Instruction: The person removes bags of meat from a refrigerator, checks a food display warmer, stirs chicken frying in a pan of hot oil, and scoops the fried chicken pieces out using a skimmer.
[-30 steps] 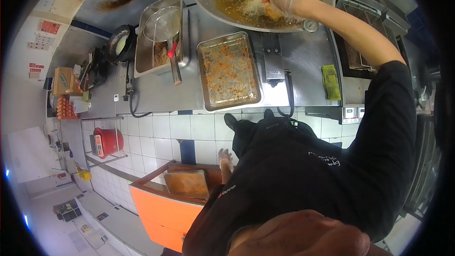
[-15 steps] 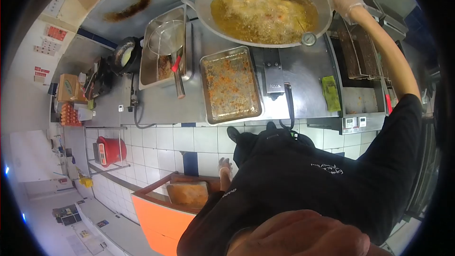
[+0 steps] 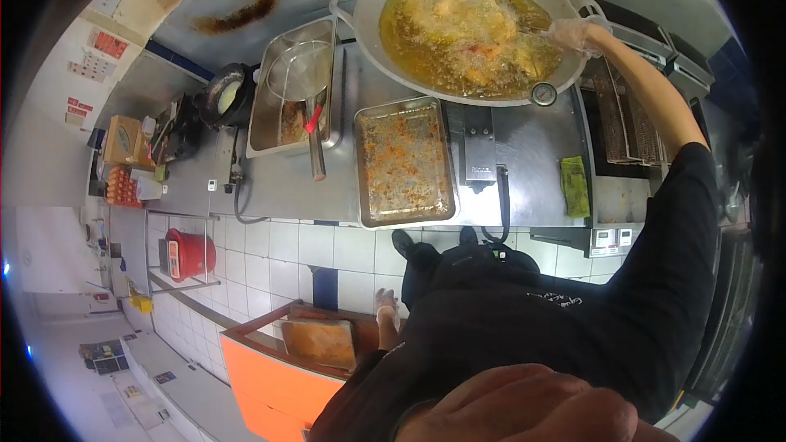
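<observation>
At the top, a large metal wok [image 3: 372,41] holds bubbling yellow oil with pieces of battered food [image 3: 475,16] frying in it. My right hand [image 3: 577,36], in a clear plastic glove, is closed over the wok's right side. It grips a thin metal utensil [image 3: 534,31], whose head I cannot make out in the oil. A dial thermometer [image 3: 543,94] sits at the wok's front rim. My left hand [image 3: 386,304], also gloved, hangs low at my side with fingers apart, holding nothing. Nearby is an orange-fronted cart [image 3: 270,385] with a tray of orange crumbs [image 3: 319,344] in it.
A crumb-strewn metal tray [image 3: 405,214] lies before the wok. Left of it, a deep steel pan [image 3: 264,143] holds a strainer [image 3: 299,69] and a red-handled tool [image 3: 315,135]. A green cloth [image 3: 575,187] and fryer baskets [image 3: 626,119] are at the right.
My right hand has moved from beside the wok's right handle inward over the oil. The round utensil head seen at the back rim is no longer visible there. The view has shifted slightly.
</observation>
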A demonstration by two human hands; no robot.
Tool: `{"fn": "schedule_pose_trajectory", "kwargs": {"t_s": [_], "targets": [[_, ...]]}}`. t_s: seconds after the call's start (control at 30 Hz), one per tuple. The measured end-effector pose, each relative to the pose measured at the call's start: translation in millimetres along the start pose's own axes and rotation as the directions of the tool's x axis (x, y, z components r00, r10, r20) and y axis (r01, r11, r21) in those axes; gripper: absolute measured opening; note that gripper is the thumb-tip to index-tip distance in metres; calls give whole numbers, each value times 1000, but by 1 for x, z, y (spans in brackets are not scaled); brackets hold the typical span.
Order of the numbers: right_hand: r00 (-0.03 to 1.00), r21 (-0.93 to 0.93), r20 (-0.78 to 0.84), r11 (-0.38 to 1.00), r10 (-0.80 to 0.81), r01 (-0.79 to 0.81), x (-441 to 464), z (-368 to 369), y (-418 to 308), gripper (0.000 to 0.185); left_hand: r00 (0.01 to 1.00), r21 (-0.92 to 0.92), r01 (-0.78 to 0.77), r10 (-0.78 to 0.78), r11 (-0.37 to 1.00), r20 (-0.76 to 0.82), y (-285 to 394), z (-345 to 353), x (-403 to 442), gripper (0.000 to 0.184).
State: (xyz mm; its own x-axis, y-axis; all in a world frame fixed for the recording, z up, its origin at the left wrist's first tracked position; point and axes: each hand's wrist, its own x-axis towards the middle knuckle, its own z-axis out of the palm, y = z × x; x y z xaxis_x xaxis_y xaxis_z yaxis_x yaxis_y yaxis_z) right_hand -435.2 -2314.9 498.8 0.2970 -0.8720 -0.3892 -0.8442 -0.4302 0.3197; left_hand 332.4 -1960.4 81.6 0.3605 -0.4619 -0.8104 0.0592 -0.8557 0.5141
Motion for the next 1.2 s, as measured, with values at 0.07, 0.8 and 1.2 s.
{"fn": "schedule_pose_trajectory", "kwargs": {"t_s": [0.07,0.8,1.2], "targets": [[997,185,42,981,57,-64,-4,-26,-20,16,998,-51,-10,7,999,-68,-13,-2,-4,55],[918,913,312,188,244,-361,-18,-83,-89,32,1000,-4,30,-30,1000,-5,-12,-16,-15,56],[875,928,336,35,348,-370,-80,-79,-89,39,1000,-84,14,-16,996,-25,-17,-22,-17,58]]}}
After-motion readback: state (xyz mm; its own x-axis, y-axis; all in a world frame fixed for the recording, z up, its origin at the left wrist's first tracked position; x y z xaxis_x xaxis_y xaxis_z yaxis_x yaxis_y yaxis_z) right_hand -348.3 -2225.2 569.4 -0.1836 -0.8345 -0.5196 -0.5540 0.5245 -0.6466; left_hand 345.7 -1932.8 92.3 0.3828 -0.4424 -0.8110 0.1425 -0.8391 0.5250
